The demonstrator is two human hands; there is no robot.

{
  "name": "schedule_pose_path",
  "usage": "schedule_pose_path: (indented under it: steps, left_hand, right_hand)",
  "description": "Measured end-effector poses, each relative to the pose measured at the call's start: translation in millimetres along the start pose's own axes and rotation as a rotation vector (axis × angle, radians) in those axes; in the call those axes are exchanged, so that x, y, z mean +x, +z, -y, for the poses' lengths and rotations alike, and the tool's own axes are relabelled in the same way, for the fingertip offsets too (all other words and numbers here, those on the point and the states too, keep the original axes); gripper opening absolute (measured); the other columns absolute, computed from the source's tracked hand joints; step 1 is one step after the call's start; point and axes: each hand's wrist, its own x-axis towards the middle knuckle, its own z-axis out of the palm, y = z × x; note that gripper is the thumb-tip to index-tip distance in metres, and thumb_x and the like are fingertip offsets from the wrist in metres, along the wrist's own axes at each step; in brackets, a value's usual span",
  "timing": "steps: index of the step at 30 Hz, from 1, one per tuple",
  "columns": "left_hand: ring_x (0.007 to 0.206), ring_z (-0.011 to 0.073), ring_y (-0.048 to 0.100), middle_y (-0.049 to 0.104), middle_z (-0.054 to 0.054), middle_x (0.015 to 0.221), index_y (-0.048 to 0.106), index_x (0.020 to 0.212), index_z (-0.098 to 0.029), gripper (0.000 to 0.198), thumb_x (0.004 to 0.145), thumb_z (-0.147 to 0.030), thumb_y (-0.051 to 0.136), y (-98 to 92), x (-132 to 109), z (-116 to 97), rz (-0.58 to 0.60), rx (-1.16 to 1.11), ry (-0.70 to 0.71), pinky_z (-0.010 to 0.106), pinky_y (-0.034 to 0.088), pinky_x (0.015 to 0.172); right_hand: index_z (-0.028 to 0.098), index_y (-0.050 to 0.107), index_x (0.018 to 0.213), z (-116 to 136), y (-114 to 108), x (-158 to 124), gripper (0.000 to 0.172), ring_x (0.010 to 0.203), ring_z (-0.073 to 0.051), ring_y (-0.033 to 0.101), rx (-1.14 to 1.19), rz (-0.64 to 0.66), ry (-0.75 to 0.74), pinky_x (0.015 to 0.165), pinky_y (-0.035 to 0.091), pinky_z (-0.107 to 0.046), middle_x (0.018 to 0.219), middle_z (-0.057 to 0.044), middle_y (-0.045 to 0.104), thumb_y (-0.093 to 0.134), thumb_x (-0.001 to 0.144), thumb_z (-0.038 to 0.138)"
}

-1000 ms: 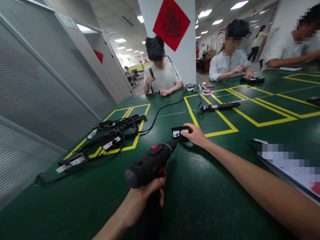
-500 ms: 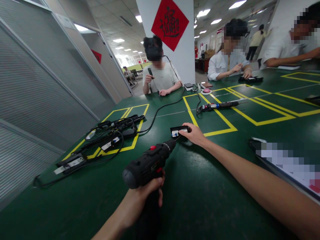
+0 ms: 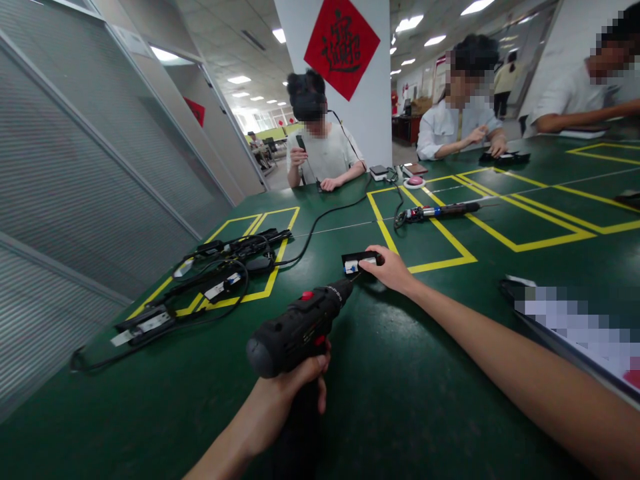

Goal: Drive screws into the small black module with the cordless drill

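Observation:
My left hand (image 3: 300, 383) is wrapped round the grip of a black cordless drill (image 3: 295, 327) with red buttons. The drill points away from me and to the right, its thin bit ending close to a small black part with a white face and a blue spot (image 3: 353, 266). Whether the bit touches this part I cannot tell. My right hand (image 3: 387, 268) pinches the right end of that part between thumb and fingers and steadies it on the green table (image 3: 415, 373).
Black cables and strips with white labels (image 3: 220, 280) lie at the left inside yellow tape outlines. A corded tool (image 3: 443, 212) rests beyond my right hand. At the right is a dark-edged tray or screen (image 3: 520, 300). Co-workers (image 3: 325, 153) sit across the table.
The view has shifted very slightly. Both hands, the drill and the black part keep the same positions relative to one another.

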Motion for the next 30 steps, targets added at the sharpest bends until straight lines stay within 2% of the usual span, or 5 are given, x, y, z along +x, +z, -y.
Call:
schedule_pose_path:
  steps: [12, 19, 30]
  left_hand:
    - [0.047, 0.015, 0.056, 0.064, 0.002, 0.066, 0.058, 0.094, -0.014, 0.026, 0.08, -0.037, 0.061, -1.6, 0.6, 2.1, -0.012, -0.007, -0.036, 0.03, 0.043, 0.055]
    - [0.049, 0.014, 0.058, 0.063, 0.003, 0.074, 0.059, 0.096, -0.013, 0.028, 0.08, -0.036, 0.061, -1.8, 0.0, 1.2, -0.011, -0.022, -0.031, 0.029, 0.044, 0.055]
    - [0.051, 0.0121, 0.058, 0.059, 0.002, 0.084, 0.055, 0.104, -0.015, 0.028, 0.086, -0.036, 0.055, -3.3, -1.5, -2.8, 0.045, 0.001, -0.015, 0.029, 0.044, 0.056]
  right_hand:
    - [0.023, 0.063, 0.106, -1.6, 2.2, 1.2, 0.038, 0.081, -0.018, 0.061, 0.017, -0.024, -0.007, 0.075, 0.048, -0.032, 0.099, -0.003, 0.066, 0.062, 0.078, 0.048]
    - [0.022, 0.064, 0.108, -3.1, 2.2, 0.9, 0.04, 0.081, -0.019, 0.061, 0.028, -0.017, -0.002, 0.075, 0.049, -0.032, 0.1, -0.004, 0.066, 0.063, 0.077, 0.048]
    - [0.022, 0.062, 0.11, 0.6, -0.5, 1.3, 0.043, 0.086, -0.02, 0.061, 0.012, 0.015, 0.02, 0.075, 0.049, -0.033, 0.101, -0.005, 0.065, 0.061, 0.079, 0.051]
